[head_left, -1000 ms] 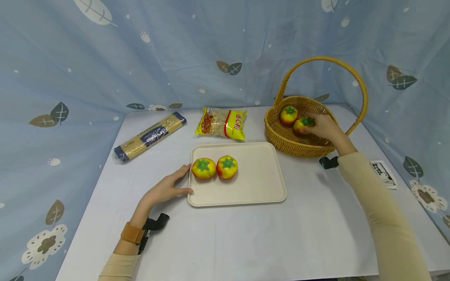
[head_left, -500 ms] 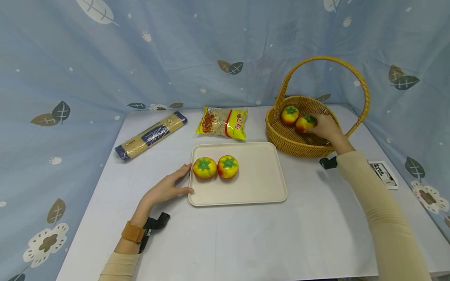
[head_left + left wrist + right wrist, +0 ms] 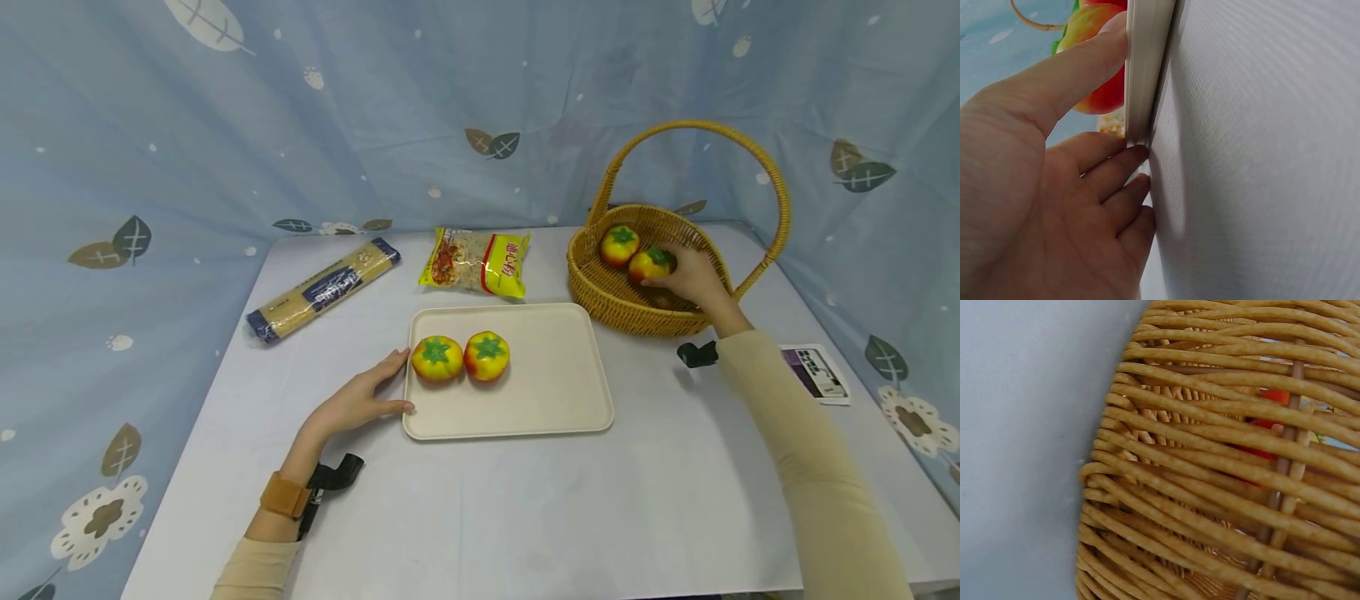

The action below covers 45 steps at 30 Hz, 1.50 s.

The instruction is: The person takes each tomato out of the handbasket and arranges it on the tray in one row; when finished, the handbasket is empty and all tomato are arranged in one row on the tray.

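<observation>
A yellow-and-red tomato-like fruit [image 3: 648,266] with a green leafy top sits in the wicker basket [image 3: 637,318], and my right hand [image 3: 693,277] grips it from the right. Beside it in the basket lies a similar fruit [image 3: 618,245]. On the left of the beige tray [image 3: 551,371] two more such fruits [image 3: 437,358] [image 3: 487,356] stand side by side. My left hand [image 3: 352,404] touches the tray's left edge, thumb on the rim and fingers fairly straight. In the right wrist view the basket wall [image 3: 1210,444] hides the right hand.
A noodle pack [image 3: 324,290] lies slanted at the back left. Behind the tray is a yellow food bag [image 3: 476,262]. The basket's tall handle [image 3: 693,125] arches over the right arm. A printed card [image 3: 819,372] lies at the right, partly under that arm.
My right hand and the fruit it grips have shifted only slightly inside the basket. The right forearm has moved a little to the left; the left hand stays at the tray.
</observation>
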Motion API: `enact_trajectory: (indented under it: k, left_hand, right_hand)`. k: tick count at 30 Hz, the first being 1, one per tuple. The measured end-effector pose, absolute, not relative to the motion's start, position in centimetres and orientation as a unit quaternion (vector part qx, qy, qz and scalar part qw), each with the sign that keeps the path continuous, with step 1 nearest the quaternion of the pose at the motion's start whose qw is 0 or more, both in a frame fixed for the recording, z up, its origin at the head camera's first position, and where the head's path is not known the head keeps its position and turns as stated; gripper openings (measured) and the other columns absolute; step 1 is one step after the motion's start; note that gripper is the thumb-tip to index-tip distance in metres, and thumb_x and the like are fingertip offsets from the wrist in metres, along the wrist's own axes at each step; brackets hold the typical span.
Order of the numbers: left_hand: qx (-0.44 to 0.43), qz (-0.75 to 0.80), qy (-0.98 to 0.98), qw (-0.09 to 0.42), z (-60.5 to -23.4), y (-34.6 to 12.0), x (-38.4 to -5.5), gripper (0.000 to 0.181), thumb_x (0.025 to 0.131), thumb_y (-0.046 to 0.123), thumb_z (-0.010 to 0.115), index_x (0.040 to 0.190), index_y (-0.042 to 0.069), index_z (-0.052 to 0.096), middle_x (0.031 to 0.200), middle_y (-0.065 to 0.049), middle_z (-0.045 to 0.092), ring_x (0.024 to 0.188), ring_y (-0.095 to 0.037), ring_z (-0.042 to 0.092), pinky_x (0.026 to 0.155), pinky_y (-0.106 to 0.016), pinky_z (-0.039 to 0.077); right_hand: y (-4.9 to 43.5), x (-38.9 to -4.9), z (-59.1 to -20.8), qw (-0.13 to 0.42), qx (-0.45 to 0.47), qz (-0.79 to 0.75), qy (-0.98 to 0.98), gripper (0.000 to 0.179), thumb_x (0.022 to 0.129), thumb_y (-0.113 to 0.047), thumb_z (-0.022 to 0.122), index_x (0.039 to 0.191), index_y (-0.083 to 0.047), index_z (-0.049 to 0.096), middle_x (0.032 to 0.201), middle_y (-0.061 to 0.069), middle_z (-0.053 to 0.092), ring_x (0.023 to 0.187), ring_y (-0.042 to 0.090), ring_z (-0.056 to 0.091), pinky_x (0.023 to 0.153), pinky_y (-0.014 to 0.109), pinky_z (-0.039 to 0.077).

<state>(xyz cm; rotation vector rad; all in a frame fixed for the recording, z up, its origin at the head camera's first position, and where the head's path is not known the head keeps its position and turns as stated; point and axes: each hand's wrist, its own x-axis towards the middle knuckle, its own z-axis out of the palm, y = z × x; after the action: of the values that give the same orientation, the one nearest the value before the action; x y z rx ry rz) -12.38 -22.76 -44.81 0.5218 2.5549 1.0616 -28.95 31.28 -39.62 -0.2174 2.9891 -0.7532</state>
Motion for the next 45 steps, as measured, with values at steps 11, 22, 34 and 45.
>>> enact_trajectory:
  k: [11, 22, 34, 45]
  left_hand:
    - [0.187, 0.379, 0.892, 0.16, -44.9, -22.8, -12.4, 0.093, 0.083, 0.042, 0.074, 0.154, 0.01, 0.022, 0.158, -0.016, 0.019, 0.144, -0.035, 0.015, 0.116, -0.053, 0.016]
    - [0.183, 0.381, 0.892, 0.163, -44.9, -22.8, -12.3, 0.093, 0.083, 0.042, 0.074, 0.154, 0.011, 0.022, 0.158, -0.014, 0.018, 0.145, -0.033, 0.013, 0.116, -0.051, 0.015]
    - [0.191, 0.378, 0.893, 0.152, -45.0, -22.8, -12.3, 0.091, 0.084, 0.041, 0.073, 0.154, 0.009, 0.023, 0.157, -0.017, 0.019, 0.144, -0.037, 0.015, 0.115, -0.054, 0.016]
    - [0.186, 0.377, 0.893, 0.16, -44.8, -22.7, -12.4, 0.091, 0.084, 0.04, 0.073, 0.154, 0.01, 0.022, 0.157, -0.016, 0.019, 0.144, -0.037, 0.013, 0.116, -0.054, 0.015]
  right_hand:
    - [31.2, -27.8, -39.5, 0.002, -0.078, -0.247, 0.966, 0.076, 0.082, -0.027, 0.078, 0.141, 0.005, 0.042, 0.136, 0.036, 0.043, 0.124, 0.053, 0.039, 0.102, 0.064, 0.033]
    - [30.6, -26.2, -38.2, -0.052, -0.111, -0.25, 0.961, 0.077, 0.08, -0.023, 0.081, 0.141, 0.006, 0.042, 0.137, 0.034, 0.044, 0.121, 0.053, 0.043, 0.098, 0.064, 0.038]
    - [29.3, -24.1, -36.7, -0.111, -0.161, -0.258, 0.946, 0.075, 0.08, -0.019, 0.081, 0.141, 0.005, 0.044, 0.14, 0.03, 0.044, 0.125, 0.049, 0.042, 0.101, 0.061, 0.037]
    - [27.2, -22.4, -36.0, -0.13, -0.211, -0.273, 0.93, 0.075, 0.08, -0.018, 0.081, 0.143, -0.001, 0.045, 0.14, 0.024, 0.047, 0.125, 0.045, 0.046, 0.1, 0.059, 0.041]
